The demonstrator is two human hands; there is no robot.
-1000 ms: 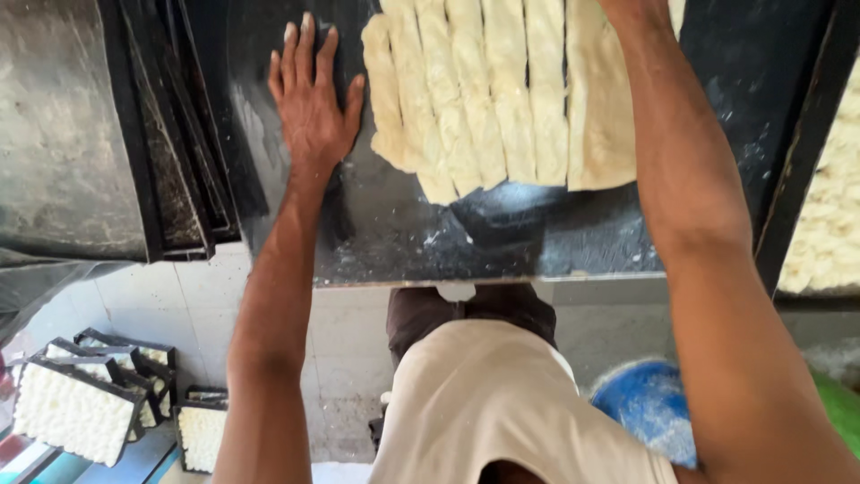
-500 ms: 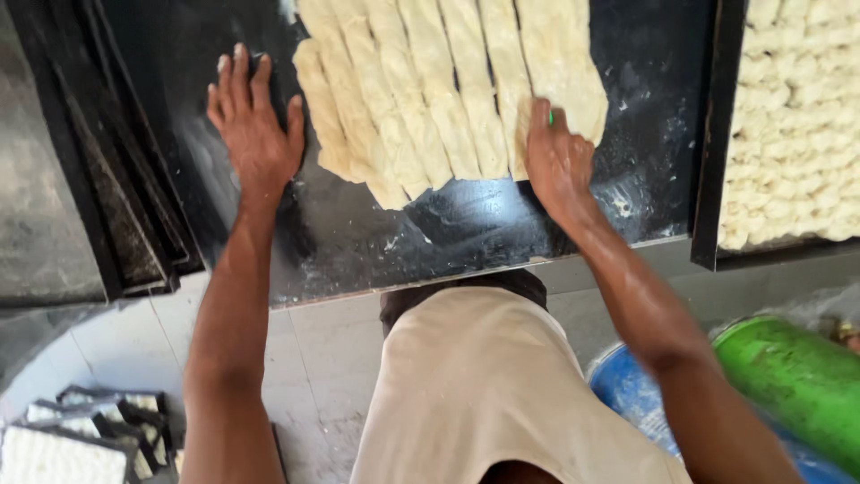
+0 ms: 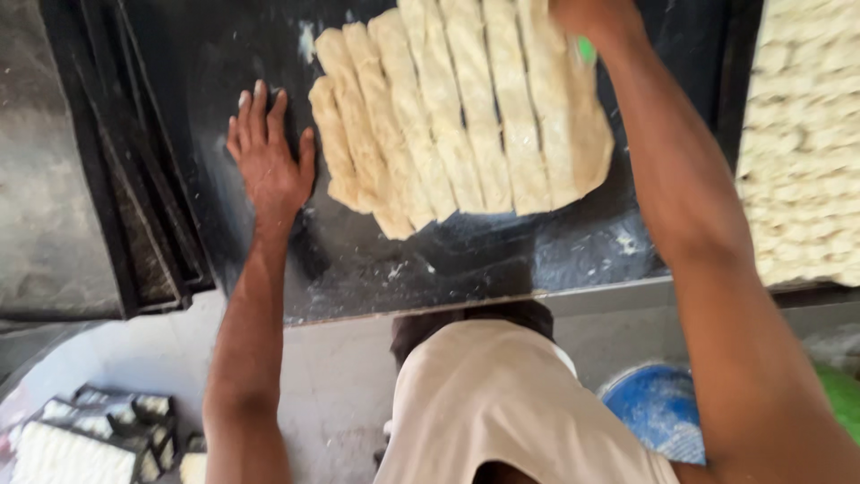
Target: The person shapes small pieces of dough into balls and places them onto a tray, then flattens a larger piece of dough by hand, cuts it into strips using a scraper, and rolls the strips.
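Observation:
A flat sheet of pale dough point(image 3: 466, 116), cut into several long strips, lies on a black floured tray point(image 3: 466, 264). My left hand point(image 3: 269, 157) rests flat on the tray with its fingers spread, just left of the dough and touching nothing else. My right hand point(image 3: 587, 18) is at the far end of the dough, partly cut off by the frame's top edge. It is closed on a small green tool point(image 3: 587, 49), most of which is hidden under the hand. My right forearm crosses above the dough's right edge.
Several empty black trays point(image 3: 107, 197) are stacked to the left. A tray of small cut dough pieces point(image 3: 806, 134) sits on the right. Below the counter are a blue floured container point(image 3: 654, 408), something green point(image 3: 842, 394), and small filled tins point(image 3: 81, 444) on the floor.
My right hand has slid along the dough from its near part to its far end. My left hand stays flat on the tray beside the dough.

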